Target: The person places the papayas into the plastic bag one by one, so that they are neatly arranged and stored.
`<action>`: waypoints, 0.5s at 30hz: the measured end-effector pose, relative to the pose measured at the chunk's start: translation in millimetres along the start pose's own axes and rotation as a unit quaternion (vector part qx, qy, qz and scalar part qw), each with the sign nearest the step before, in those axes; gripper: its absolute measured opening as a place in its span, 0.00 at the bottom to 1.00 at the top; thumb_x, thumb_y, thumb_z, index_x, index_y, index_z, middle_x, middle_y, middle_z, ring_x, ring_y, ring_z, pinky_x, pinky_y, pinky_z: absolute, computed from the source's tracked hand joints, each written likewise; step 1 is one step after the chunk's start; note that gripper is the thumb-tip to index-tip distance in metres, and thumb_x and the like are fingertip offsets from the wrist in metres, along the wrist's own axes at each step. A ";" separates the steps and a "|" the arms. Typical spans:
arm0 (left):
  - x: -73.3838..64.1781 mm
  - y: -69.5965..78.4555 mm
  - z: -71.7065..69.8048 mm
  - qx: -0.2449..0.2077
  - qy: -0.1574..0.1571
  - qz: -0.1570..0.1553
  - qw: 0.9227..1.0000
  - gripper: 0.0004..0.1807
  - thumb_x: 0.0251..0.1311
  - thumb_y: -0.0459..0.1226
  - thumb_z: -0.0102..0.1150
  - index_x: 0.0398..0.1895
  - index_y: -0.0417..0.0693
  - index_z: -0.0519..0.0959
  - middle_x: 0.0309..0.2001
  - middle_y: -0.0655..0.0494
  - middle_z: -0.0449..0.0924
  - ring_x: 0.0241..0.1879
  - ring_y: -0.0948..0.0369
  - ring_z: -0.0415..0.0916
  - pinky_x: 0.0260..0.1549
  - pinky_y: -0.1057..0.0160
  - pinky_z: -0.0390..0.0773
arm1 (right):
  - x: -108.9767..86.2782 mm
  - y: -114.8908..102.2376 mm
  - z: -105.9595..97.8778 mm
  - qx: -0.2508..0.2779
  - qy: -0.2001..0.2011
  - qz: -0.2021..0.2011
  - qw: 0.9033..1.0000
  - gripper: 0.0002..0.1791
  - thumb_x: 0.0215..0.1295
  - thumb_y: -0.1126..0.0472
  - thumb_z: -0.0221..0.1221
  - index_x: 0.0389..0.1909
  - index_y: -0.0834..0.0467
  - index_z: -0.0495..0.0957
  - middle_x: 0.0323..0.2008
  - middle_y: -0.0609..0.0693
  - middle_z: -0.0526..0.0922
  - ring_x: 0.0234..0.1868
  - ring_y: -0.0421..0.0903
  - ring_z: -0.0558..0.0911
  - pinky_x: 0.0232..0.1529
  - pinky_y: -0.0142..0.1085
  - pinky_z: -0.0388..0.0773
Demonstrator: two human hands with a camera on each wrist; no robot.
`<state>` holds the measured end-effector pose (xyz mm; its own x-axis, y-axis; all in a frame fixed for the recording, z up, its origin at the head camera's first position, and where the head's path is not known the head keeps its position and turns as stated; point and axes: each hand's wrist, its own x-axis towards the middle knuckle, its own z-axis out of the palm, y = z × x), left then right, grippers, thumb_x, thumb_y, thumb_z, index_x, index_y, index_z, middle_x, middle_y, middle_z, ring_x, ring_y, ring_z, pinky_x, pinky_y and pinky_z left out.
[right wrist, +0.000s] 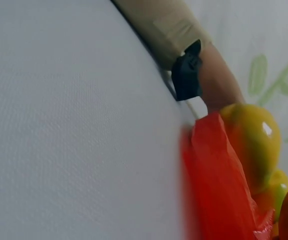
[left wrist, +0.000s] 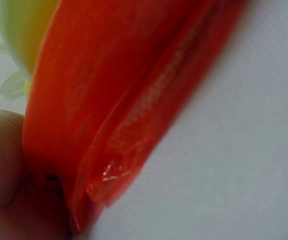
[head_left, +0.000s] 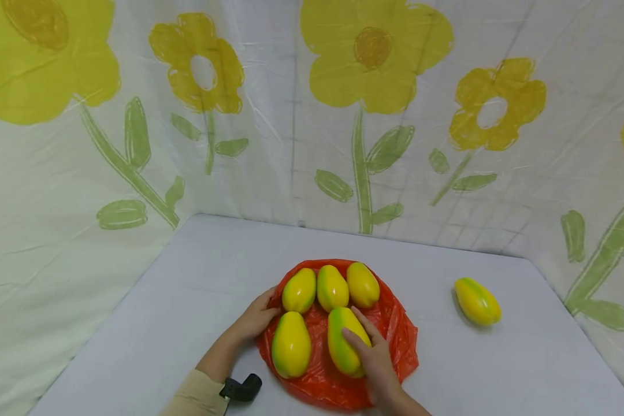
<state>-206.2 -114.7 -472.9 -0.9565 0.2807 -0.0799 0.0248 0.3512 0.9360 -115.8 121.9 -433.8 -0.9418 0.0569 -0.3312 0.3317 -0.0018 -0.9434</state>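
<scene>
A red plastic bag (head_left: 319, 375) lies spread open on the table, with several yellow-green papayas on it. Three of these, including the middle papaya (head_left: 333, 288), form the back row. In front, a papaya (head_left: 291, 345) sits at the left and another papaya (head_left: 341, 341) at the right. My right hand (head_left: 377, 361) holds that right one, thumb on top and fingers along its far right side. My left hand (head_left: 257, 316) grips the bag's left edge; in the left wrist view the red plastic (left wrist: 98, 90) rises beside the thumb (left wrist: 1, 155).
One more papaya (head_left: 477, 301) lies apart on the white table (head_left: 187, 277), to the right of the bag. A flower-printed curtain (head_left: 270, 144) hangs behind the table and along its sides. A black wrist strap (head_left: 241, 387) is on the left forearm.
</scene>
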 end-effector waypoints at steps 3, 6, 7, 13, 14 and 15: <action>-0.4 0.7 -0.3 -0.001 0.000 0.001 1.000 0.28 0.61 0.29 0.43 0.67 0.45 0.61 0.63 0.44 0.67 0.53 0.54 0.71 0.53 0.49 0.76 | -0.6 1.8 4.1 -0.002 0.000 0.006 1.000 0.44 0.53 0.40 0.61 0.70 0.45 0.56 0.64 0.57 0.62 0.54 0.51 0.70 0.50 0.42 0.79; -0.3 0.6 -0.4 -0.003 -0.002 0.003 1.000 0.28 0.61 0.29 0.43 0.68 0.45 0.61 0.63 0.43 0.68 0.51 0.54 0.71 0.51 0.51 0.77 | -0.6 4.1 7.7 -0.006 -0.002 0.010 1.000 0.45 0.52 0.40 0.62 0.71 0.45 0.55 0.65 0.59 0.61 0.54 0.53 0.69 0.50 0.44 0.79; -0.1 0.4 -0.4 -0.003 -0.002 0.003 1.000 0.28 0.61 0.29 0.43 0.68 0.45 0.61 0.63 0.43 0.68 0.51 0.54 0.71 0.50 0.51 0.78 | -0.5 4.6 8.5 -0.008 -0.003 0.011 1.000 0.46 0.52 0.40 0.62 0.71 0.45 0.55 0.65 0.59 0.61 0.55 0.53 0.69 0.50 0.44 0.79; 0.9 -0.7 -0.4 -0.001 -0.003 0.005 1.000 0.28 0.61 0.29 0.43 0.68 0.45 0.61 0.63 0.44 0.67 0.53 0.54 0.71 0.53 0.50 0.76 | 1.0 9.5 10.1 -0.028 -0.022 0.010 0.999 0.46 0.52 0.40 0.62 0.71 0.44 0.54 0.66 0.58 0.60 0.56 0.54 0.67 0.52 0.44 0.77; 0.5 -0.5 -0.4 -0.002 -0.003 0.005 1.000 0.28 0.61 0.29 0.43 0.68 0.45 0.61 0.63 0.44 0.67 0.53 0.53 0.71 0.52 0.50 0.76 | 1.5 10.2 10.3 -0.029 -0.025 0.012 0.999 0.47 0.51 0.40 0.63 0.71 0.44 0.54 0.66 0.58 0.59 0.57 0.54 0.66 0.53 0.45 0.77; 0.2 -0.5 -0.4 -0.002 -0.003 0.005 1.000 0.28 0.61 0.29 0.43 0.67 0.45 0.61 0.63 0.43 0.67 0.53 0.53 0.71 0.52 0.50 0.76 | 1.8 11.1 10.4 -0.032 -0.029 0.016 0.999 0.47 0.51 0.39 0.63 0.71 0.43 0.53 0.67 0.58 0.58 0.57 0.54 0.66 0.54 0.45 0.76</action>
<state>-206.5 -115.2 -473.2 -0.9541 0.2906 -0.0721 0.0343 0.3452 0.9379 -114.4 111.6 -445.0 -0.9319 0.0004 -0.3627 0.3621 0.0605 -0.9302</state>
